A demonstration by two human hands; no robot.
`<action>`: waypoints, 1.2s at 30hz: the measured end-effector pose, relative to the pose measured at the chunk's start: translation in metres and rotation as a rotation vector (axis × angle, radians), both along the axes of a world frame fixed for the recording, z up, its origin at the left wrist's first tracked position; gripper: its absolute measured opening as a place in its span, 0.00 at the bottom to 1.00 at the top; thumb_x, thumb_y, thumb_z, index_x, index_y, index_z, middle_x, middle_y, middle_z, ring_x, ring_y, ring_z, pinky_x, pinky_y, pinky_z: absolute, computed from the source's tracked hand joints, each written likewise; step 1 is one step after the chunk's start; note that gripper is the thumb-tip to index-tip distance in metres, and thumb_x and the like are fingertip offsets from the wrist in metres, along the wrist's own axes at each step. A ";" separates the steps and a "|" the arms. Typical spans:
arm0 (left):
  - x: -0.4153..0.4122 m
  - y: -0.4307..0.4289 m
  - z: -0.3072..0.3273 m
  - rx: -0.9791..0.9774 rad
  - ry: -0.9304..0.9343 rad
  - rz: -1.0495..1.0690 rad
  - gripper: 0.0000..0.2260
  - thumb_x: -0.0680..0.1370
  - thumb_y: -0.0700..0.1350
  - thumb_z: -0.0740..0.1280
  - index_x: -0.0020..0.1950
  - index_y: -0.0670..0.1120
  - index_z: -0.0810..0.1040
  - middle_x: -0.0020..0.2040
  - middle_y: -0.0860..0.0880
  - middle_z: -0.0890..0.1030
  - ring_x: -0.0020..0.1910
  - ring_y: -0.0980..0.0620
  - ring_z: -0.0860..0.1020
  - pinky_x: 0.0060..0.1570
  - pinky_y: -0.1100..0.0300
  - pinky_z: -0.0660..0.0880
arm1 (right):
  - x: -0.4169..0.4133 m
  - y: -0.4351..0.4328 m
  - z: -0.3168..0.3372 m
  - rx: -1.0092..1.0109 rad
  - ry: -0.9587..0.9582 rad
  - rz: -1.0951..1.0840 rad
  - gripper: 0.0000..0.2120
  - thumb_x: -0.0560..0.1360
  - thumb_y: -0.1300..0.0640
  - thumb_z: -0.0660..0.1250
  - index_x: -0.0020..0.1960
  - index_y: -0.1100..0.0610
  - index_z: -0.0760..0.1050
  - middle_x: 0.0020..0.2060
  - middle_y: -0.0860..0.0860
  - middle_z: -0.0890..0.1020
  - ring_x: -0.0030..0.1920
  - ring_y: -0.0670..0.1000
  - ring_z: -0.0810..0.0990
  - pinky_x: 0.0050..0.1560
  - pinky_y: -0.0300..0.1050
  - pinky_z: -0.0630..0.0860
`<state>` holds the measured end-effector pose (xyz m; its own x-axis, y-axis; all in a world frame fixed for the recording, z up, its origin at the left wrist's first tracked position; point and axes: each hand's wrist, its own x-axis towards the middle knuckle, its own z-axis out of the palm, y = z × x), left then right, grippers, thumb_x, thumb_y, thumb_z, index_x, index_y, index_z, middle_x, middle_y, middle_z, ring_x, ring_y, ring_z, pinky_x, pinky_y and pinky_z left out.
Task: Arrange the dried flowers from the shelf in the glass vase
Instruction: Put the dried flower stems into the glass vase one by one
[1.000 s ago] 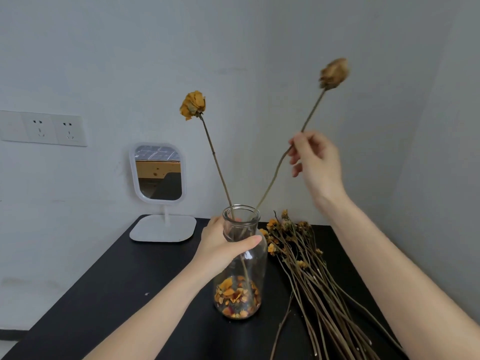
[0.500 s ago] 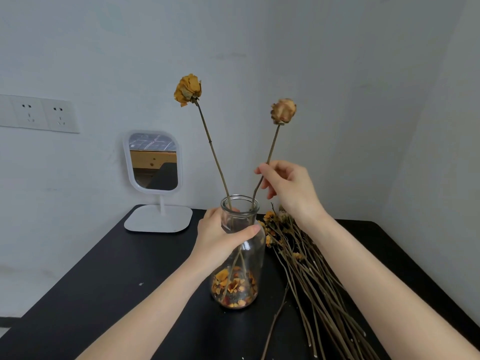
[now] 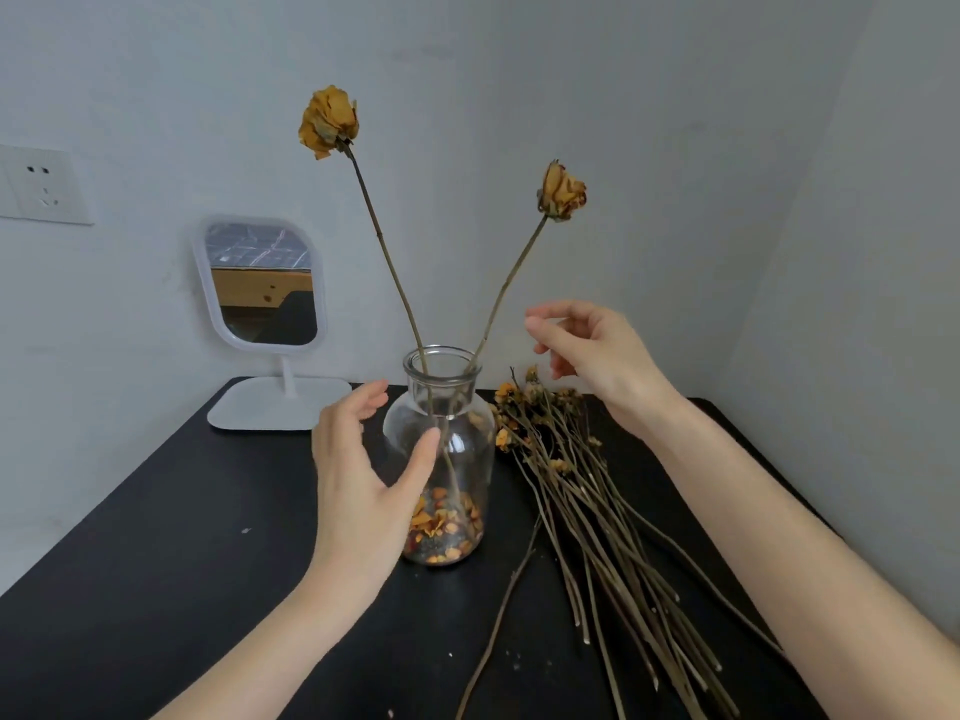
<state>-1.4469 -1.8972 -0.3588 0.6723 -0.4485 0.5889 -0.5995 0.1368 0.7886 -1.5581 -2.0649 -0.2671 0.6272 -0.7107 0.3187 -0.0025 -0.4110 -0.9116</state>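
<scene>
A clear glass vase (image 3: 467,449) with dried petals at its bottom stands on the black table (image 3: 156,563). Two dried yellow roses stand in it: a taller one (image 3: 328,121) leaning left and a shorter one (image 3: 561,192) leaning right. My left hand (image 3: 363,475) is open just left of the vase, its thumb in front of the glass, fingers loosened from it. My right hand (image 3: 592,356) hovers to the right of the shorter rose's stem, fingers relaxed and holding nothing. A bundle of dried flowers (image 3: 582,501) lies on the table to the right of the vase.
A small white standing mirror (image 3: 260,288) sits at the table's back left corner. A wall socket (image 3: 41,184) is on the left wall. Walls close in behind and to the right. A loose twig (image 3: 498,615) lies in front of the vase.
My right hand lowered the second rose into the vase and let go of its stem. My left hand loosened its grip on the vase and opened.
</scene>
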 end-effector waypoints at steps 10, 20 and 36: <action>-0.072 -0.037 -0.040 0.777 0.063 -0.559 0.09 0.77 0.50 0.63 0.56 0.55 0.71 0.37 0.55 0.78 0.29 0.61 0.73 0.34 0.67 0.70 | -0.073 -0.052 -0.080 -0.021 0.650 -0.151 0.06 0.76 0.57 0.64 0.53 0.53 0.75 0.41 0.50 0.80 0.38 0.45 0.77 0.33 0.35 0.72; -0.062 -0.126 -0.054 0.900 0.352 -0.169 0.20 0.79 0.46 0.60 0.65 0.37 0.59 0.57 0.40 0.76 0.53 0.42 0.78 0.51 0.50 0.76 | -0.055 -0.053 -0.113 -0.171 0.792 -0.063 0.11 0.72 0.47 0.68 0.46 0.54 0.79 0.28 0.46 0.78 0.30 0.40 0.75 0.32 0.34 0.67; -0.058 -0.143 -0.056 0.937 0.148 -0.071 0.13 0.79 0.49 0.58 0.57 0.41 0.69 0.56 0.43 0.76 0.54 0.42 0.76 0.48 0.51 0.73 | -0.054 -0.061 -0.118 -0.111 0.797 -0.052 0.08 0.74 0.52 0.67 0.38 0.52 0.78 0.26 0.45 0.76 0.27 0.39 0.74 0.30 0.31 0.67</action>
<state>-1.5045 -2.0398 -0.4146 0.6640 -0.7381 -0.1200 -0.4997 -0.5573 0.6631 -1.6123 -2.1255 -0.3851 0.6625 -0.7358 -0.1403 -0.6566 -0.4803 -0.5815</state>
